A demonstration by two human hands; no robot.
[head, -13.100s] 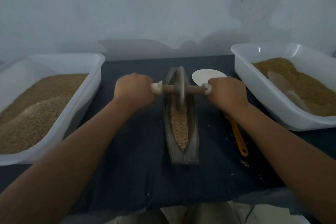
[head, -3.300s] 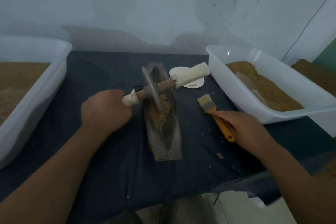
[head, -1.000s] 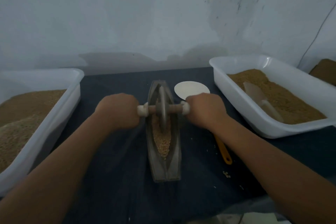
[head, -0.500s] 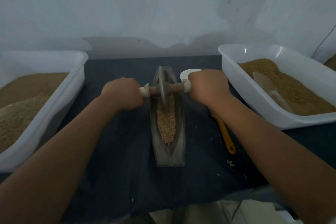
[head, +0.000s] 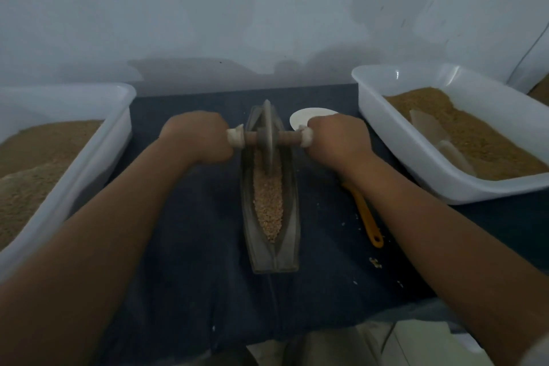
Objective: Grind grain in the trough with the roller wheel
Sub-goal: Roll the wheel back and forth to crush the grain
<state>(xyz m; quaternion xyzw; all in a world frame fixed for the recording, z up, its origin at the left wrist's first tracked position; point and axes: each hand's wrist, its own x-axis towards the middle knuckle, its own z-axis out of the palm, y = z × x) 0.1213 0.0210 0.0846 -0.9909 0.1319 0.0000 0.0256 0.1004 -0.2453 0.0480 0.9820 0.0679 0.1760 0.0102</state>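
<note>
Mid-grind: left hand [head: 197, 137] and right hand [head: 335, 138] clench the roller wheel [head: 268, 137] handles at the trough [head: 292, 211]'s far end, so next, by my reckoning, roll back over the grain [head: 267, 202].

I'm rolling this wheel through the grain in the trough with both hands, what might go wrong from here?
The roller wheel sits near the far tip of the narrow trough; pushing further might ride it out. The grain lies close to the rim and stray kernels already dot the cloth, so more may spill. The right hand works close to the white disc and the brush, and might knock either.
</note>
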